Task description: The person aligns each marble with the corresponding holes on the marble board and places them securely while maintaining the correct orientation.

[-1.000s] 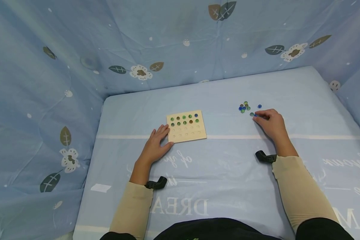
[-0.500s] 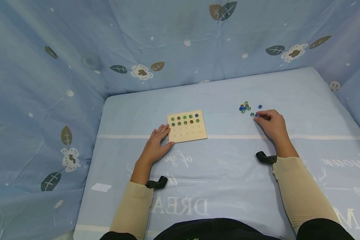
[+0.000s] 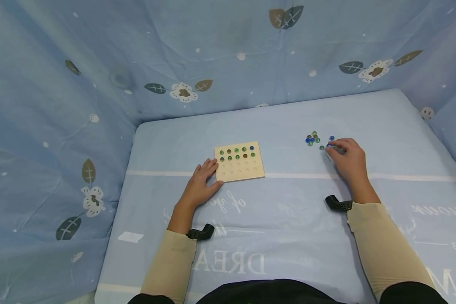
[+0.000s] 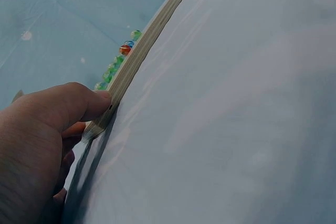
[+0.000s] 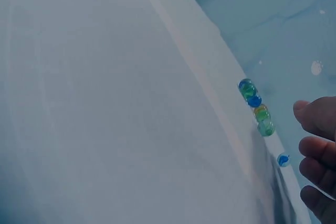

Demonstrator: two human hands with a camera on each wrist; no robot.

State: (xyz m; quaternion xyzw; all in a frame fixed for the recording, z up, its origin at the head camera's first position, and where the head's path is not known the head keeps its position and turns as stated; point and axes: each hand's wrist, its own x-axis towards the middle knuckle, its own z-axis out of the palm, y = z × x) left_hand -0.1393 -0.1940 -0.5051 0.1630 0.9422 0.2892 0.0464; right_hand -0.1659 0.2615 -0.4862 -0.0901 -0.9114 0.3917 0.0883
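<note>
A pale wooden board [image 3: 239, 171] with rows of round hollows lies on the table, glass marbles filling its two far rows. My left hand [image 3: 200, 188] rests at the board's left edge, with the thumb against the wood [image 4: 134, 66] in the left wrist view. Farther right, the thumb and index finger of my right hand [image 3: 350, 162] pinch a blue marble [image 3: 328, 145]. In the right wrist view that marble appears hidden behind the fingers [image 5: 317, 115]. Beside them lies a green marble [image 3: 321, 147]; another blue marble [image 3: 332, 138] sits just beyond.
A loose cluster of green, blue and brownish marbles [image 3: 312, 139] lies left of my right hand. Patterned blue fabric [image 3: 228, 76] rises behind the table's far edge and at both sides. Mirrored lettering [image 3: 233, 262] marks the cloth-covered tabletop.
My right hand has shifted slightly away from me, and the blue marble at its fingertips has moved with it. The left hand stays at the board. The head view has tilted a little.
</note>
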